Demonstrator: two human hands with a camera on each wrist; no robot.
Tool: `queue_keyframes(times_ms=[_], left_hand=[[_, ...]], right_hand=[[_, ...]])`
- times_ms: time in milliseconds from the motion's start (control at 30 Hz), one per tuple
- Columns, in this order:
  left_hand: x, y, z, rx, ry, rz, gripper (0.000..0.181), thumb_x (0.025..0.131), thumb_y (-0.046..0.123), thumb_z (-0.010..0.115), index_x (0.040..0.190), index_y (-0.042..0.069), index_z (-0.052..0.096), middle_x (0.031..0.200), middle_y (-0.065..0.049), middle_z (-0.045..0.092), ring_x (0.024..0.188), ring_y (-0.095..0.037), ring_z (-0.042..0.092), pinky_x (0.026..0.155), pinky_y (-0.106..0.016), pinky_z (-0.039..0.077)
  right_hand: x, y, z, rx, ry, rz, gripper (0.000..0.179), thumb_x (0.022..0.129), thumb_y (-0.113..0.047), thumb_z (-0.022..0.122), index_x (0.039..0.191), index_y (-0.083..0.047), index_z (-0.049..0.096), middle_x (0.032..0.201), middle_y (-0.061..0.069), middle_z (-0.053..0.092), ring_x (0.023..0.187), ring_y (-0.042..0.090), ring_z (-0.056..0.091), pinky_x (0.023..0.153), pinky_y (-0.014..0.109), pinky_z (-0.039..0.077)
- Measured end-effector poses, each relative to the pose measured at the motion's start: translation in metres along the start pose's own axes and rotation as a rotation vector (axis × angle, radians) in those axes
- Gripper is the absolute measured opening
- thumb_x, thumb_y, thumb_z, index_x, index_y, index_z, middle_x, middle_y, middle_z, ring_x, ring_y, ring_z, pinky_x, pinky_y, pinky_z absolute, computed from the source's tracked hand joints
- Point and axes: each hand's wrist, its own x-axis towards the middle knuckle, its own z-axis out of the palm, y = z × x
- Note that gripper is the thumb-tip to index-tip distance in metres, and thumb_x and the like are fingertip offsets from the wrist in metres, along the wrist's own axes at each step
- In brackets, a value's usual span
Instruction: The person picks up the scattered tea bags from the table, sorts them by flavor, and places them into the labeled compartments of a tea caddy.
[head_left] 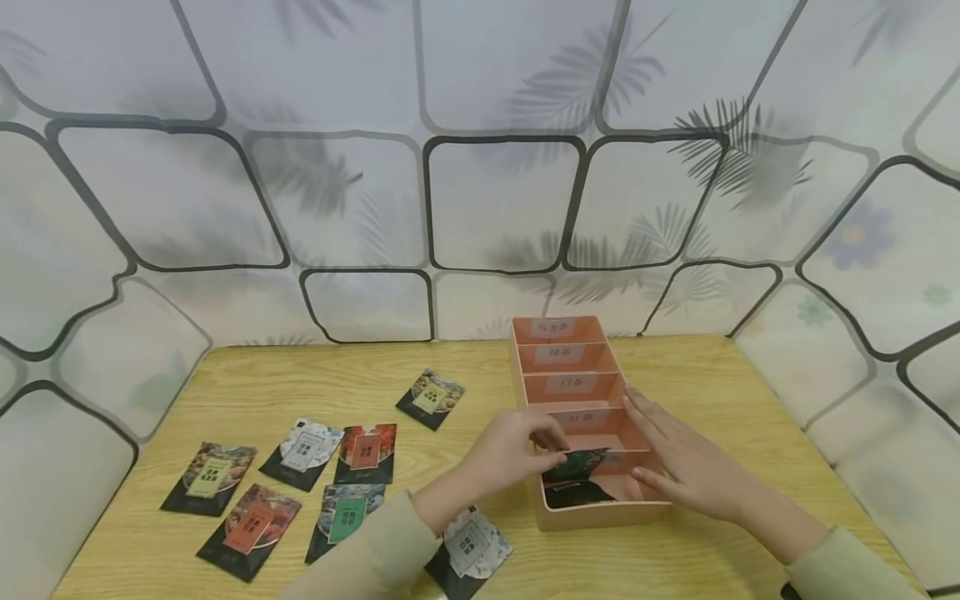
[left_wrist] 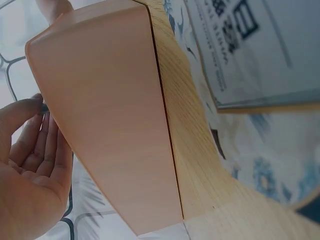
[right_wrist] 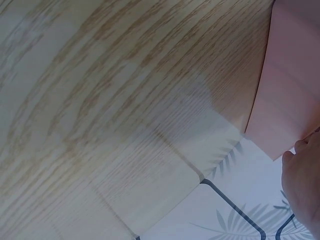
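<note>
A pink divided box [head_left: 603, 517] stands on the table, its compartments in a row running away from me. With thumb and fingertips my left hand [head_left: 517, 442] pinches the upper edge of a dark green tea packet [head_left: 583, 465] in the nearest compartment. Another packet [head_left: 577, 495], mostly black, lies in that same compartment. My right hand [head_left: 693, 467] rests along the box's right wall, fingers extended and thumb at the near compartment's rim. In the left wrist view the box's outer side [left_wrist: 105, 115] hides most of the held packet.
Several tea packets lie left of the box: red [head_left: 250, 530], yellow-labelled [head_left: 210, 478], white [head_left: 302, 452], dark red [head_left: 366, 453] and green-labelled [head_left: 347, 518]. One white packet [head_left: 471, 550] is by my left forearm, and another yellow-labelled packet [head_left: 431, 398] lies farther back. Paper labels [head_left: 570, 382] mark compartments.
</note>
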Motion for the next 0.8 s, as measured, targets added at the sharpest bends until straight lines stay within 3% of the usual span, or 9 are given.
queue_keyframes(times_ms=[500,800], left_hand=[[0.003,-0.005,-0.003,-0.103,-0.013,0.021,0.007,0.085,0.015,0.071,0.092,0.014,0.070,0.086,0.009,0.068,0.074,0.006,0.059,0.069,-0.012,0.050],[0.002,-0.005,-0.019,-0.110,0.004,-0.022,0.009,0.087,0.018,0.068,0.095,0.014,0.070,0.088,0.009,0.069,0.077,0.003,0.060,0.072,-0.014,0.051]], right_hand=[[0.000,-0.001,-0.001,-0.003,0.002,-0.006,0.085,0.091,-0.042,0.059,0.150,-0.001,0.014,0.156,0.017,0.013,0.142,0.031,0.020,0.114,0.014,-0.002],[0.001,-0.001,-0.002,-0.009,-0.003,-0.005,0.085,0.091,-0.043,0.059,0.150,-0.002,0.014,0.156,0.017,0.012,0.143,0.031,0.019,0.114,0.014,-0.002]])
